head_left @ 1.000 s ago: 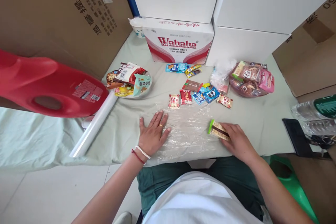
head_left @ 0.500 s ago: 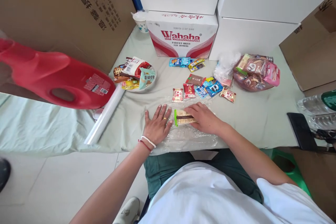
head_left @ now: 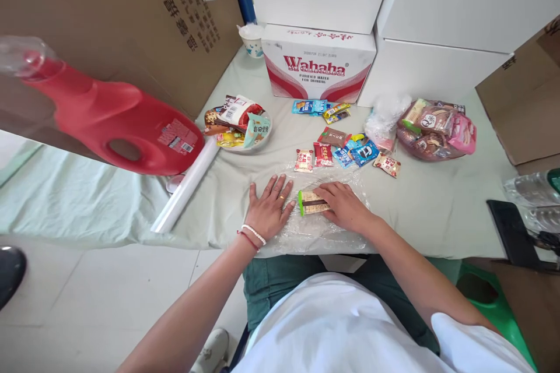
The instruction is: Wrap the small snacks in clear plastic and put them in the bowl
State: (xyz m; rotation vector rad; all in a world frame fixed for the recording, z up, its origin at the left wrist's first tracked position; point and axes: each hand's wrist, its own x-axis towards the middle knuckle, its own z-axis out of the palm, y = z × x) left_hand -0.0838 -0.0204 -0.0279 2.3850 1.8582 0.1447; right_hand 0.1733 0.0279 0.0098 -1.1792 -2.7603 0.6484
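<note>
My left hand (head_left: 270,208) lies flat with fingers spread, pressing the left edge of a sheet of clear plastic film (head_left: 301,239) on the table. Under the fingers of my right hand (head_left: 345,205) is a wrapped wafer biscuit (head_left: 312,202), pale with a dark band and a green end. My fingers cover its right end; its left end points toward my left hand. Just beyond the film lie small snack packets: a cream one (head_left: 303,160), a red one (head_left: 323,154), a brown one (head_left: 334,136) and a blue one (head_left: 364,152).
A snack-filled bowl (head_left: 265,141) and a roll of plastic film (head_left: 186,186) lie left, beside a large red jug (head_left: 131,122). A second full bowl (head_left: 441,154) stands right. A Wahaha carton (head_left: 319,64) backs the table; a phone (head_left: 510,233) lies at the right edge.
The camera view has shifted slightly, so everything appears further right. My hands and the wafer biscuit keep nearly the same places on the film.
</note>
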